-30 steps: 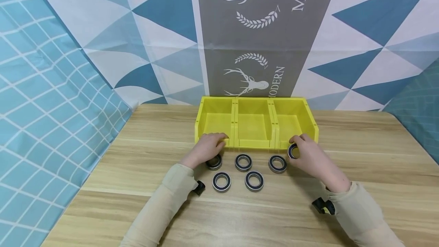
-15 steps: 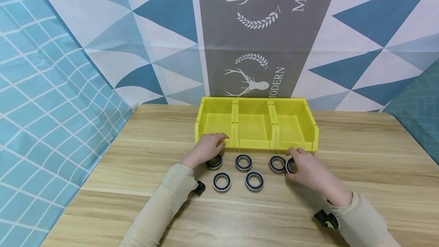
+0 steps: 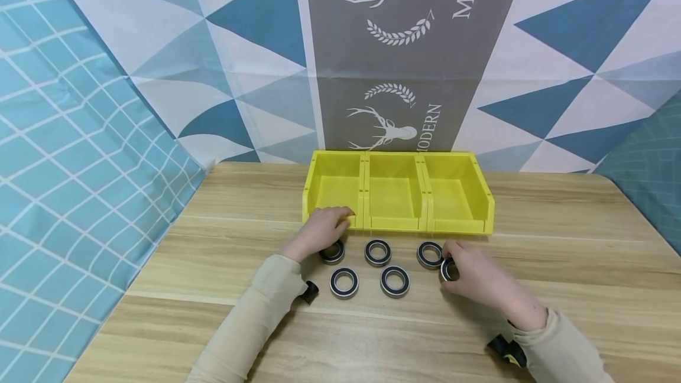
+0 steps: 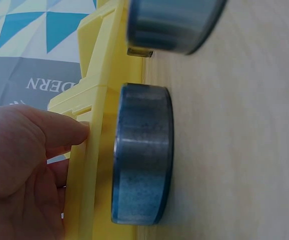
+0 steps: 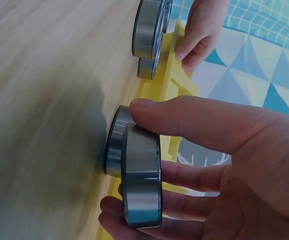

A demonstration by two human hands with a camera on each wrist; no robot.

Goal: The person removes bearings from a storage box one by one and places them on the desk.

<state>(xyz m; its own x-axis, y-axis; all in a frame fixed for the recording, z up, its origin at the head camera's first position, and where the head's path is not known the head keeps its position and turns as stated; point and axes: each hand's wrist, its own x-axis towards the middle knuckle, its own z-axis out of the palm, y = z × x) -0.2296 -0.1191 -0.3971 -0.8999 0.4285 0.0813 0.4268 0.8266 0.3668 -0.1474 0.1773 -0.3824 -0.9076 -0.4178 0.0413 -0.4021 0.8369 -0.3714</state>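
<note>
My left hand (image 3: 319, 232) grips the front wall of the leftmost yellow storage bin (image 4: 97, 145), thumb outside and fingers inside. Just in front of that bin a ball bearing (image 4: 143, 155) lies partly under this hand in the head view. My right hand (image 3: 481, 276) holds another ball bearing (image 5: 142, 175) between thumb and fingers, in front of the right bin (image 3: 460, 227). Close to its left is a bearing (image 3: 421, 255) on the table. The bearings have silver steel rims and dark seals.
More bearings lie on the wooden table (image 3: 367, 341): one (image 3: 368, 252) before the middle bin (image 3: 393, 223), and two nearer, a left bearing (image 3: 333, 282) and a right bearing (image 3: 384, 281). Patterned cloth (image 3: 255, 46) hangs behind the bins.
My right hand has moved its bearing down in the head view, from the right bin's front edge to beside the bearing on the table. My left hand has stayed put.
</note>
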